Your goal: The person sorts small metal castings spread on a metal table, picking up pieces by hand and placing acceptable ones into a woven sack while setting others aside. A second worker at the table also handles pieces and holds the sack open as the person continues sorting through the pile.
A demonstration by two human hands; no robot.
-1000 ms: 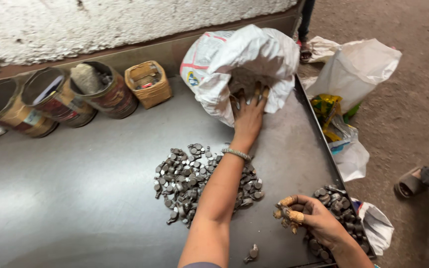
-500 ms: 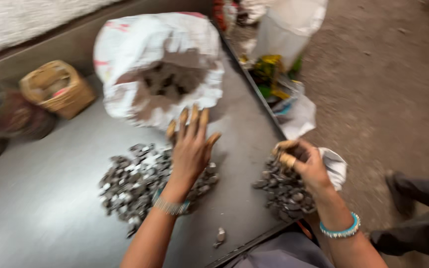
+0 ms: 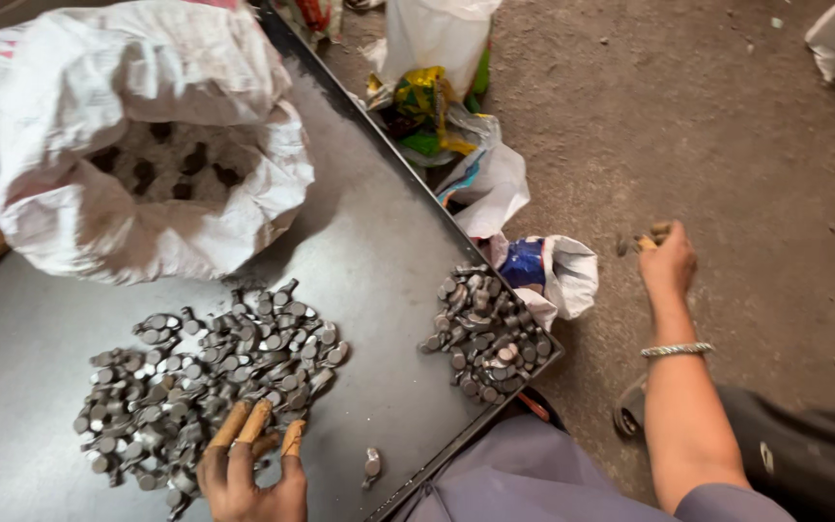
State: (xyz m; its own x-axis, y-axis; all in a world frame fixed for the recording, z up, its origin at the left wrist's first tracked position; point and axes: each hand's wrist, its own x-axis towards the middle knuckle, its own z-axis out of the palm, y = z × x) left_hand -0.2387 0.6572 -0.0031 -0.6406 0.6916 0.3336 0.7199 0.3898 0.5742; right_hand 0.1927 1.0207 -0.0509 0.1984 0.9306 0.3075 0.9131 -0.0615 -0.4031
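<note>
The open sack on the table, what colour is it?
White sack, a few pink marks, head view.

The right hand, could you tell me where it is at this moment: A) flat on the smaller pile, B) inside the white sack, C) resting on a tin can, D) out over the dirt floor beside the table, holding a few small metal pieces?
D: the right hand is out past the table edge above the dirt floor, with small pieces in its fingers.

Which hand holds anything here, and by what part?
The right hand pinches a few small metal pieces at its fingertips; the exact grip is unclear. The left hand rests fingers on the large pile, holding nothing.
</note>
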